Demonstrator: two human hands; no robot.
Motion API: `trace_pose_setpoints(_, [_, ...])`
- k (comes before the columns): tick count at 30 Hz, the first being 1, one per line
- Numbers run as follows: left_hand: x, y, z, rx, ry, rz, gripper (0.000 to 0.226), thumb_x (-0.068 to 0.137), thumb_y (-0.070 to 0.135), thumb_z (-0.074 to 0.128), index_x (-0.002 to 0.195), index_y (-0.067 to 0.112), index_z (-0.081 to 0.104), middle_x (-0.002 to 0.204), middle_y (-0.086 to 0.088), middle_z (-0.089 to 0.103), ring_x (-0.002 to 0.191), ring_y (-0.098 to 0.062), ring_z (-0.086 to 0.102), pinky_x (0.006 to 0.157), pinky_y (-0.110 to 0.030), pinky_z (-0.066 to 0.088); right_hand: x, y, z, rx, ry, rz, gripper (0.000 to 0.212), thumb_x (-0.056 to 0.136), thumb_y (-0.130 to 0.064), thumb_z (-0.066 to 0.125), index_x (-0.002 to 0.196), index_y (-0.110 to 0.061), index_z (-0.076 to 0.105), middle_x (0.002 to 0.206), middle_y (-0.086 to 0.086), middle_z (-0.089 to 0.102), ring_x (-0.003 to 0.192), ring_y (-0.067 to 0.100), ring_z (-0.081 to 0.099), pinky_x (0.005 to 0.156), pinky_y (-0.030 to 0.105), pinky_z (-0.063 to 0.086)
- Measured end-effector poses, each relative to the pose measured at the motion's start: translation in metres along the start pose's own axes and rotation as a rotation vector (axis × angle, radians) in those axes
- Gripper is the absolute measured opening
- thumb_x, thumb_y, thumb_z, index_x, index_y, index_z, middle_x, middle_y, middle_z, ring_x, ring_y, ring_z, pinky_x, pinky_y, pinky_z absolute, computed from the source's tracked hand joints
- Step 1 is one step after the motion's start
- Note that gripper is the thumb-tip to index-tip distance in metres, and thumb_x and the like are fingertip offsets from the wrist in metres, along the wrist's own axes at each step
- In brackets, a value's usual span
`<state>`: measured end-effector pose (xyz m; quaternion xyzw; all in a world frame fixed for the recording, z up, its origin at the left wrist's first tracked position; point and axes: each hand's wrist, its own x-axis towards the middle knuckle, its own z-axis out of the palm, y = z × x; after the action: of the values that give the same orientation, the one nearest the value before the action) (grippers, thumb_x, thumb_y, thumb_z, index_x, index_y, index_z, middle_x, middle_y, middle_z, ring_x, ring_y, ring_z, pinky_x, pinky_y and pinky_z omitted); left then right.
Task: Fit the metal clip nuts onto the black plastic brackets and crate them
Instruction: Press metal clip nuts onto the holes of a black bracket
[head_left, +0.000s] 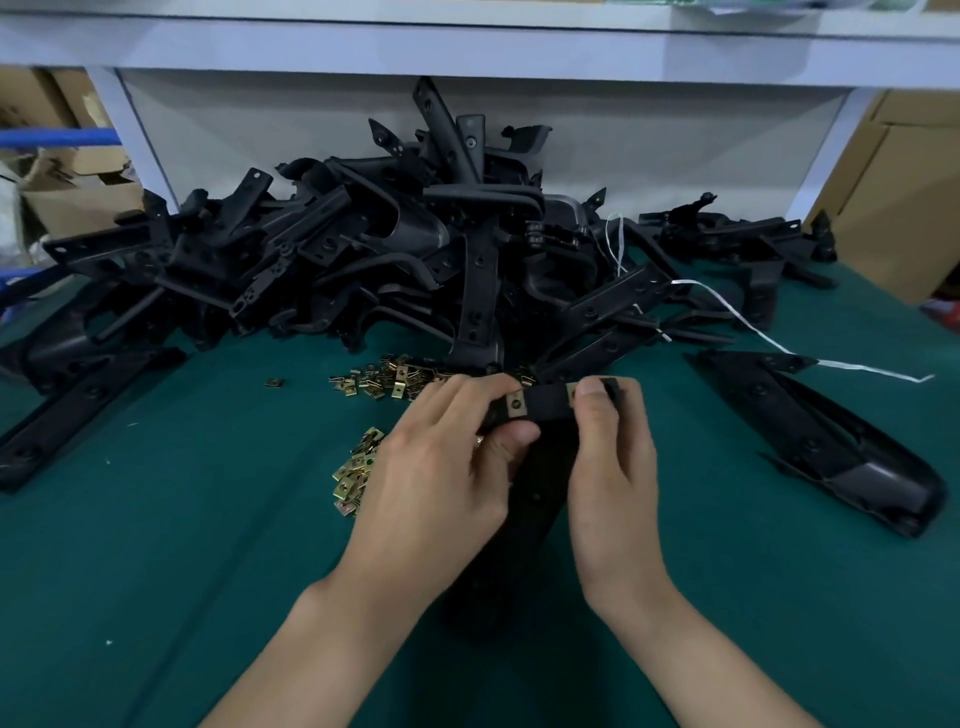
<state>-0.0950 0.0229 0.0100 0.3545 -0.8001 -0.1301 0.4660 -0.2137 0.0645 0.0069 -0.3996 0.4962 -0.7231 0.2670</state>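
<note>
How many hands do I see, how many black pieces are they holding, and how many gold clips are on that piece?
Hands: 2, left hand, right hand
Held black bracket: 1
Its gold clip nuts: 2
Total: 5

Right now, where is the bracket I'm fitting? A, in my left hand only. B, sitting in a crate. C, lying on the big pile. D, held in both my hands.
D: the left hand and the right hand both grip the black bracket above the green table, with a clip nut showing on its top bar.
</note>
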Motion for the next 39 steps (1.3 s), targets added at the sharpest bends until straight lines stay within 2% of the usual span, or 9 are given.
trace_pose_setpoints(4, [0.001,-0.010,-0.005,-0.040,-0.133,-0.095,0.037,0.097,0.047,0.051,0.123,0.022,0.061,0.107,0.021,0.059,0.101,0.001,0.054,0.085,-0.009,0.041,0.009,0.004,-0.008,-0.083,-0.121,0.022,0.016,0.102,-0.021,0.054,0.089,-0.025,0.062,0.079,-0.009,0.061,0.073,-0.001,0.055,0.066,0.008,0.044])
trace_pose_setpoints(7, [0.002,-0.017,-0.011,-0.008,-0.165,-0.081,0.045,0.093,0.054,0.048,0.124,0.024,0.061,0.102,0.029,0.053,0.098,0.002,0.053,0.083,-0.014,0.045,0.016,0.004,-0.020,-0.304,-0.260,-0.109,0.016,0.099,-0.022,0.057,0.104,-0.036,0.065,0.087,-0.012,0.063,0.075,-0.001,0.057,0.067,0.011,0.045])
trace_pose_setpoints(10, [0.003,-0.017,-0.016,0.024,-0.160,-0.044,0.045,0.092,0.054,0.047,0.124,0.024,0.060,0.102,0.032,0.051,0.098,0.000,0.055,0.083,-0.019,0.047,0.023,0.002,-0.030,-0.647,-0.343,-0.379,0.023,0.095,-0.036,0.057,0.118,-0.035,0.060,0.114,-0.020,0.056,0.112,0.010,0.056,0.093,0.023,0.044])
trace_pose_setpoints(12, [0.003,-0.014,-0.018,0.037,-0.158,-0.002,0.041,0.094,0.049,0.050,0.122,0.022,0.061,0.101,0.028,0.052,0.097,-0.001,0.056,0.083,-0.022,0.048,0.026,0.001,-0.035,-0.720,-0.394,-0.475,0.027,0.097,-0.040,0.057,0.122,-0.032,0.058,0.119,-0.023,0.052,0.118,0.013,0.052,0.097,0.025,0.043])
trace_pose_setpoints(18, [0.004,-0.010,-0.021,0.066,-0.085,0.016,0.035,0.092,0.046,0.057,0.119,0.024,0.060,0.105,0.019,0.059,0.096,-0.005,0.056,0.084,-0.024,0.044,0.025,-0.002,-0.035,-0.617,-0.490,-0.418,0.032,0.100,-0.037,0.052,0.132,-0.035,0.054,0.115,-0.023,0.049,0.115,0.013,0.054,0.094,0.013,0.040])
trace_pose_setpoints(23, [0.002,-0.009,-0.020,0.016,-0.162,-0.007,0.027,0.096,0.037,0.053,0.121,0.032,0.047,0.110,0.022,0.053,0.101,-0.004,0.054,0.086,-0.023,0.043,0.023,-0.002,-0.034,-0.621,-0.526,-0.412,0.030,0.100,-0.030,0.055,0.129,-0.036,0.053,0.113,-0.022,0.048,0.110,0.011,0.054,0.090,0.012,0.040])
trace_pose_setpoints(32, [-0.002,-0.010,-0.013,0.084,-0.048,0.108,0.023,0.098,0.027,0.050,0.119,0.019,0.050,0.105,0.012,0.055,0.095,-0.011,0.056,0.078,-0.031,0.049,0.015,0.002,-0.027,-0.587,-0.482,-0.439,0.046,0.094,0.005,0.057,0.126,-0.027,0.055,0.108,-0.013,0.049,0.104,0.010,0.054,0.087,0.009,0.040])
trace_pose_setpoints(35, [-0.004,-0.010,-0.010,0.060,-0.026,0.099,0.022,0.097,0.025,0.050,0.117,0.018,0.053,0.104,0.011,0.057,0.094,-0.014,0.058,0.071,-0.040,0.053,0.014,0.004,-0.027,-0.585,-0.469,-0.432,0.045,0.093,0.005,0.056,0.125,-0.027,0.055,0.107,-0.012,0.050,0.102,0.012,0.055,0.086,0.010,0.041])
trace_pose_setpoints(39, [-0.004,-0.010,-0.008,0.046,-0.016,0.060,0.020,0.097,0.027,0.050,0.116,0.023,0.055,0.102,0.016,0.058,0.091,-0.010,0.059,0.071,-0.039,0.053,0.012,0.006,-0.025,-0.559,-0.430,-0.402,0.036,0.096,-0.008,0.055,0.123,-0.032,0.055,0.106,-0.015,0.051,0.102,0.014,0.055,0.085,0.013,0.042])
